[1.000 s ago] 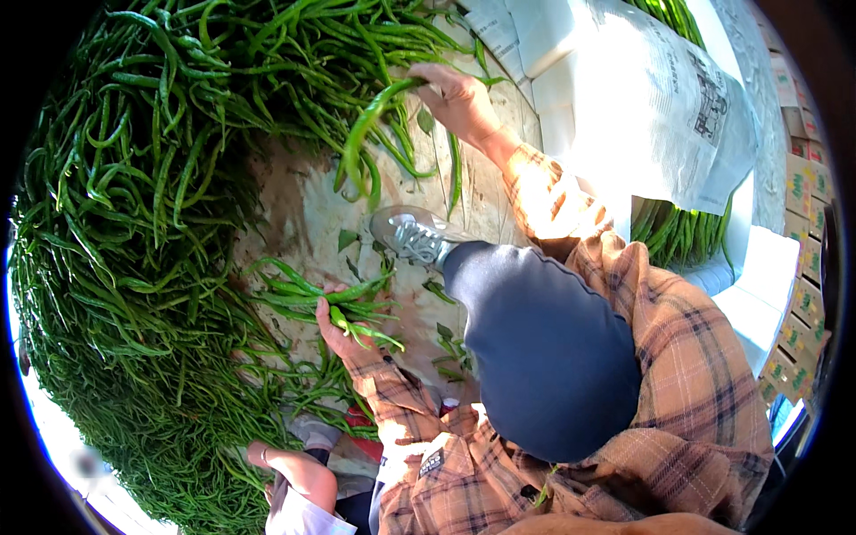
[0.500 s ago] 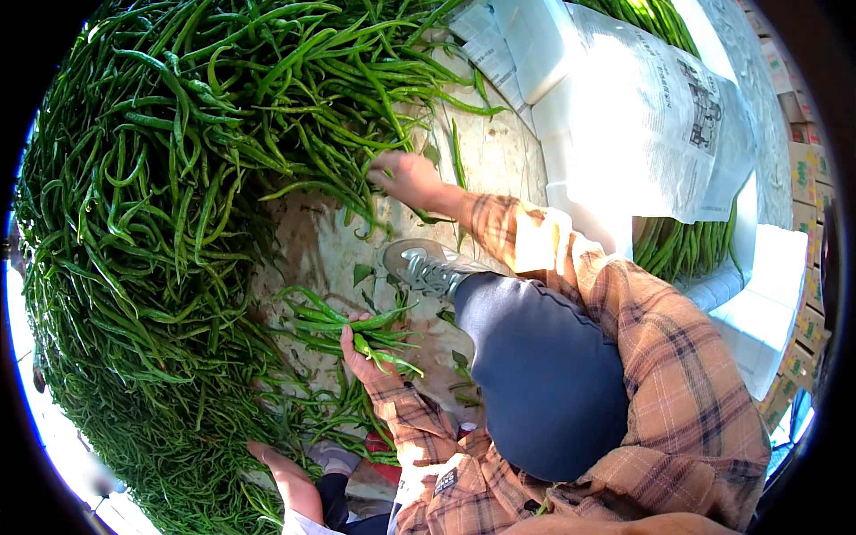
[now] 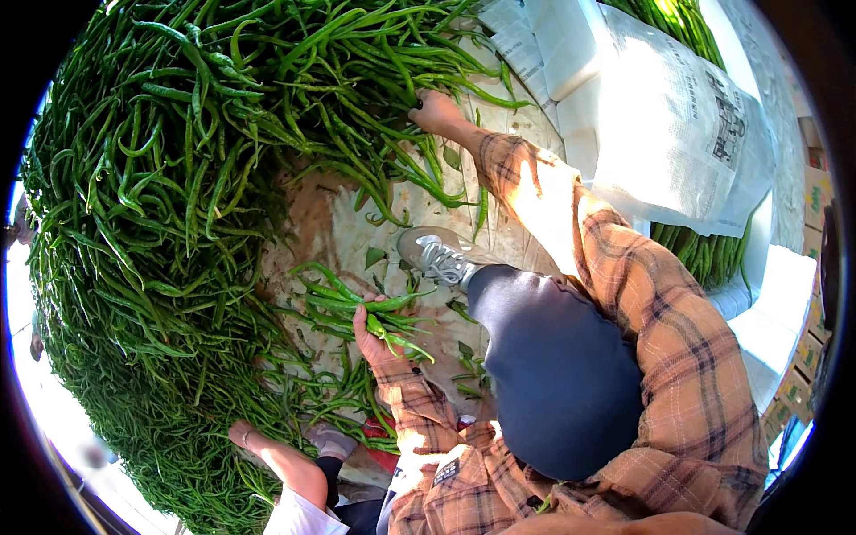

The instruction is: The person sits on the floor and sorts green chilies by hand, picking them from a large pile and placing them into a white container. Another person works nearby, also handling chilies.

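Long green chili peppers (image 3: 178, 169) form a big heap on the left, reaching across the far side. My left hand (image 3: 375, 339) is closed round a small bunch of green chili peppers (image 3: 343, 299), stems toward the right, above the floor. At the heap's far right edge is my right hand (image 3: 439, 112). Its fingers are bent among the peppers there; what lies between them is hidden.
Newspaper (image 3: 682, 125) covers part of a white foam box (image 3: 584, 116) holding peppers on the right. Cardboard boxes (image 3: 807, 343) stand beyond it. Another person's hand (image 3: 241, 434) touches the heap at lower left. My shoe (image 3: 437, 254) rests on the dirty floor sheet (image 3: 330, 214).
My right hand has moved up and away, to the heap's far edge. The left hand still holds its bunch. The other person's hand has shifted slightly left, and the view has shifted a little.
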A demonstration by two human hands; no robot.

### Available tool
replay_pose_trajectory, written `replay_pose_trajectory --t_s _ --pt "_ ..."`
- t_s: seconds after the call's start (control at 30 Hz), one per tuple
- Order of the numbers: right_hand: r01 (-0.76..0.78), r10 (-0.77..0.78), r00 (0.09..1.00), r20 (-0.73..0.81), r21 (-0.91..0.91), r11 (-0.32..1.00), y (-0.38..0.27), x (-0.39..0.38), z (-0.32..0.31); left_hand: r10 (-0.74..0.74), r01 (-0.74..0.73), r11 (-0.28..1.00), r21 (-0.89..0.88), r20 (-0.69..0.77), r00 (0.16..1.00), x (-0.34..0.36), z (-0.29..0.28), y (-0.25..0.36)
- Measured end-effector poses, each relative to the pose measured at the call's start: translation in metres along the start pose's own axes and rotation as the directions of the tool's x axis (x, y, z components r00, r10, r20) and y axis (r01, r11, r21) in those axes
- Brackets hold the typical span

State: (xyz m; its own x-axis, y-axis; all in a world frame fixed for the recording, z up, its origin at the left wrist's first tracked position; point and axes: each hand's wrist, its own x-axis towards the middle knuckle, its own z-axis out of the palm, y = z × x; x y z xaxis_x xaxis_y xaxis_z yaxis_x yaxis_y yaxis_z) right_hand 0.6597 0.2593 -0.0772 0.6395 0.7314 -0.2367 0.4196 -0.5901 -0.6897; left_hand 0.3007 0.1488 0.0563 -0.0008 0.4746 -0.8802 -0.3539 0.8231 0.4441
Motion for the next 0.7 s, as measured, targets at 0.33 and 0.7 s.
replay_pose_trajectory --t_s 0.33,0.7 --pt "-0.271 0.018 0.931 0.365 0.656 0.704 -0.02 -0.096 0.001 0.055 -0.055 0.998 -0.003 0.054 0.997 0.017 -0.023 0.0" --pt "-0.267 0.132 0.929 0.347 0.378 0.886 0.049 -0.124 -0.037 0.108 -0.119 0.982 0.147 0.079 0.991 -0.009 -0.011 -0.009"
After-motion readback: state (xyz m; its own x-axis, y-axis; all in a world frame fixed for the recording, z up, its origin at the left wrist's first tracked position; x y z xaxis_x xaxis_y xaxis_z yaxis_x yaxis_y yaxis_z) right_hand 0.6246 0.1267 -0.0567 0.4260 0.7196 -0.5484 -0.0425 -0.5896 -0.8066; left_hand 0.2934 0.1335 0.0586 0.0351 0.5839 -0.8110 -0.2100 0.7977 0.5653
